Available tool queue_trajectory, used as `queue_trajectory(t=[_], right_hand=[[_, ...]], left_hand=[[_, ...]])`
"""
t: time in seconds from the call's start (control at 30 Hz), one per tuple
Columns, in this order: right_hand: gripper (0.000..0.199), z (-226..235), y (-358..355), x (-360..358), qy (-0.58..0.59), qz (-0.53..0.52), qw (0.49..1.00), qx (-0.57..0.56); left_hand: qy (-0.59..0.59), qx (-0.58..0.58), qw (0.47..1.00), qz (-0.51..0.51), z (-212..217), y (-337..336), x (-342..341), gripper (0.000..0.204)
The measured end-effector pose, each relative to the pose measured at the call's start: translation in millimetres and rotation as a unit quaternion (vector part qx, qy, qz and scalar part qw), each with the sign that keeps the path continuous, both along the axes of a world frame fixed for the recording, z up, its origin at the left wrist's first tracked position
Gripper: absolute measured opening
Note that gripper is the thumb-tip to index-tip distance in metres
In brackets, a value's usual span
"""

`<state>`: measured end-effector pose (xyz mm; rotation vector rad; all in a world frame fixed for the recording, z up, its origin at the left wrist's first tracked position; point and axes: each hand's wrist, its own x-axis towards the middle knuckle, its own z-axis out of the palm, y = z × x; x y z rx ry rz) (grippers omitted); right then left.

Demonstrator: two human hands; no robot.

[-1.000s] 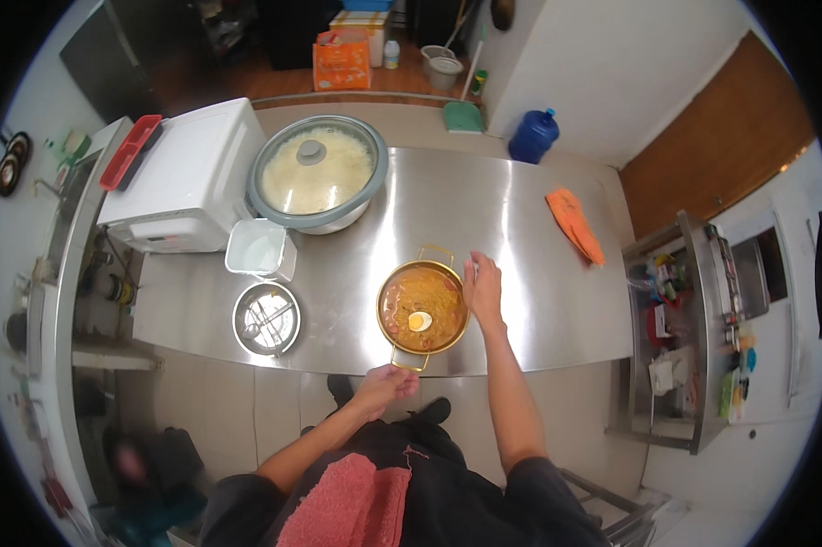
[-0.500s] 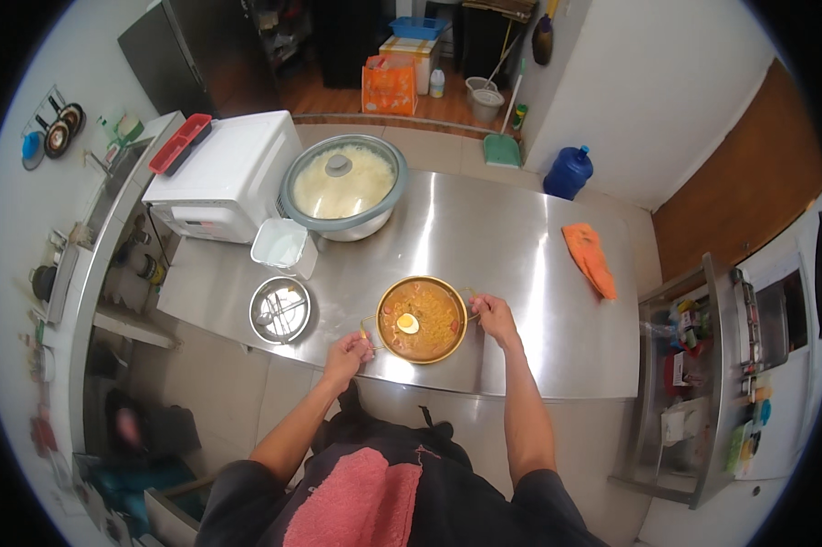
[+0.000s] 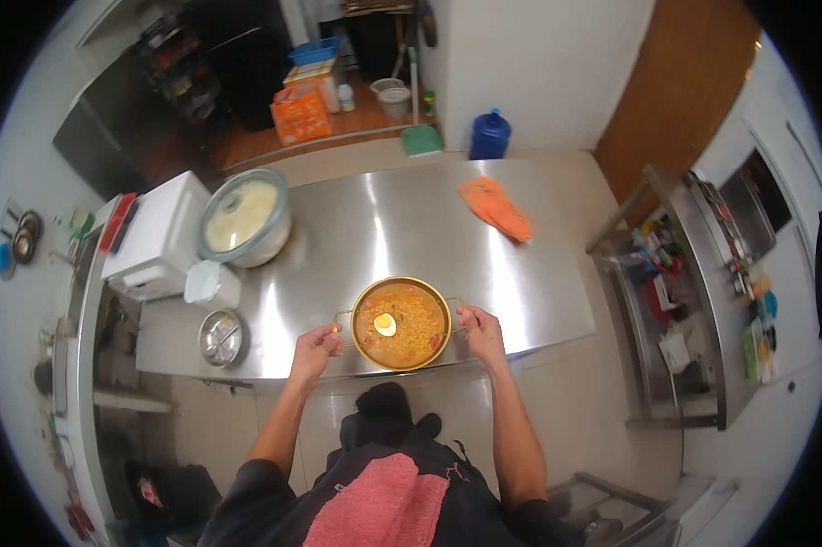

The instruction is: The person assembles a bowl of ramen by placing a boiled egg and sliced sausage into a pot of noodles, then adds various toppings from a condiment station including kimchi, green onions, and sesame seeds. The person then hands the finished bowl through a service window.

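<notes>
- Head view: gold noodle pot at the surface's near edge.
- Handles now point left and right; one second earlier, near and far.
- Left hand, right hand: each grip clamped on one handle.

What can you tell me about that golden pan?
The golden pan is round and looks metallic, with two thin loop handles. It holds orange food, seemingly noodles in broth, with reddish bits and half an egg left of centre. The left hand and right hand hold the handles near the front edge of the steel table; whether the pan rests there is unclear.
</notes>
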<state>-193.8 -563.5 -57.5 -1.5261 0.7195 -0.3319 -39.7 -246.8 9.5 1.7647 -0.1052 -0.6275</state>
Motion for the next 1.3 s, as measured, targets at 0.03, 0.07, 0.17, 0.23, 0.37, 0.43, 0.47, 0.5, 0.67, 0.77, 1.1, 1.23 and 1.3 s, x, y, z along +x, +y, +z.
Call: queue_trajectory(t=[0.03, 0.07, 0.17, 0.23, 0.37, 0.43, 0.47, 0.5, 0.67, 0.77, 1.1, 1.23, 1.3], right_hand=[[0.032, 6, -10, -17, 0.006, -0.017, 1.0, 0.009], [0.033, 12, -21, -34, 0.012, -0.039, 0.999, 0.033], [0.03, 22, -57, -82, 0.001, -0.109, 0.994, 0.028], [0.029, 24, -86, -114, 0.0, -0.15, 0.989, 0.015], [0.03, 25, -154, -176, -0.006, -0.225, 0.974, -0.009], [0.03, 27, -194, -206, 0.0, -0.25, 0.968, 0.007], [0.031, 30, -216, -220, 0.001, -0.262, 0.965, 0.021], [0.03, 32, -239, -232, 0.002, -0.273, 0.962, 0.003], [0.03, 47, -364, -287, 0.03, -0.317, 0.948, 0.0], [0.03, 54, -438, -321, 0.033, -0.348, 0.937, -0.004], [0.03, 37, -689, -407, 0.005, -0.44, 0.897, -0.04], [0.031, 19, -787, -437, -0.003, -0.461, 0.886, -0.04], [0.031, 9, -829, -448, 0.017, -0.476, 0.876, -0.075]], left_hand=[[0.001, -0.003, 1.0, -0.021, 3, -17, -4, 0.033], [0.005, -0.003, 0.999, -0.043, 6, -35, -7, 0.033], [0.017, -0.003, 0.993, -0.113, 11, -98, -14, 0.033], [0.029, 0.002, 0.987, -0.157, 11, -146, -22, 0.033], [0.034, -0.011, 0.972, -0.232, 7, -255, -45, 0.027], [0.041, -0.012, 0.965, -0.258, 2, -315, -60, 0.027], [0.04, -0.015, 0.962, -0.27, -2, -346, -68, 0.027], [0.043, -0.024, 0.959, -0.28, -6, -378, -76, 0.026], [0.07, -0.034, 0.949, -0.306, -16, -538, -119, 0.026], [0.062, -0.041, 0.938, -0.339, -12, -633, -145, 0.027], [0.033, -0.091, 0.9, -0.424, -20, -945, -216, 0.027], [-0.01, -0.081, 0.885, -0.458, -32, -1059, -240, 0.028], [-0.034, -0.066, 0.879, -0.471, -40, -1106, -252, 0.028]])
